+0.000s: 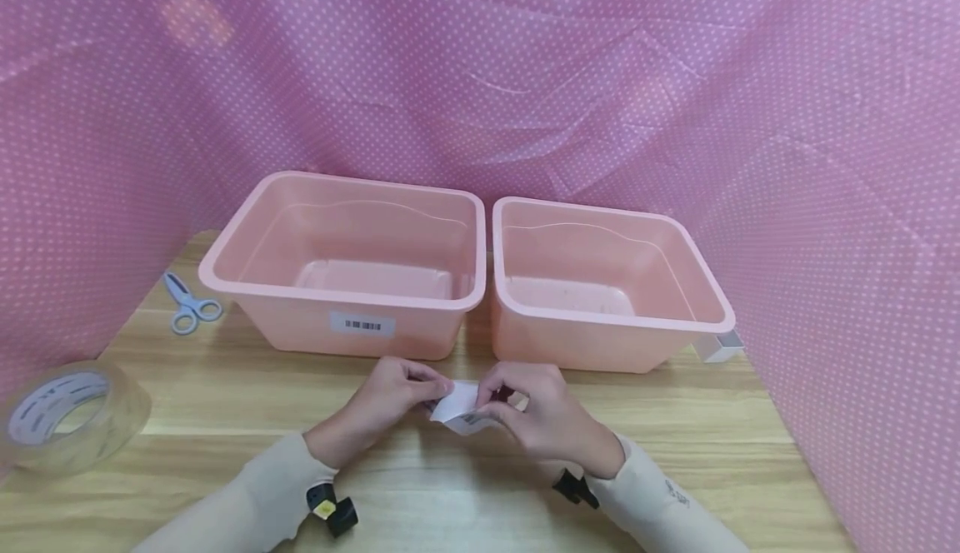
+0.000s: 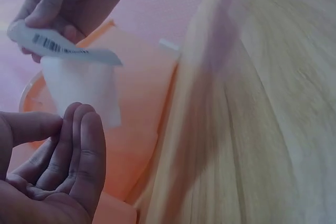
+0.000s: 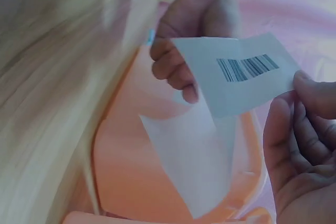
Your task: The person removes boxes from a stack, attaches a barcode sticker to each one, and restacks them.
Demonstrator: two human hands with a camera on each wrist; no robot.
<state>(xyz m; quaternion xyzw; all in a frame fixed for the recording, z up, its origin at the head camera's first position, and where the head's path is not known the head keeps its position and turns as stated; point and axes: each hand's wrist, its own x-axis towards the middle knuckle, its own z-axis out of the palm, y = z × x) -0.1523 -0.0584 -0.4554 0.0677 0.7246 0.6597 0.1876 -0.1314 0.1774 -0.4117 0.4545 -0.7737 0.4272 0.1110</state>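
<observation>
A white barcode label point(image 3: 207, 74) is partly peeled from its white backing paper point(image 3: 191, 161); the two look still joined along one side. My left hand point(image 1: 392, 403) pinches the backing between thumb and fingertips, as the left wrist view shows. With thumb and fingers, my right hand point(image 1: 546, 411) pinches the free end of the label. Both hands are above the table, in front of two pink plastic bins. The left bin point(image 1: 341, 295) carries a similar barcode label point(image 1: 362, 325) on its front. No label shows on the front of the right bin point(image 1: 577, 341).
A large roll of clear tape point(image 1: 123, 420) lies at the left table edge. Behind it are blue scissors point(image 1: 183, 303). A small white box-like piece point(image 1: 717, 348) stands beside the right bin. Pink dotted cloth point(image 1: 555, 78) encloses the wooden table point(image 1: 720, 453) at the back and sides.
</observation>
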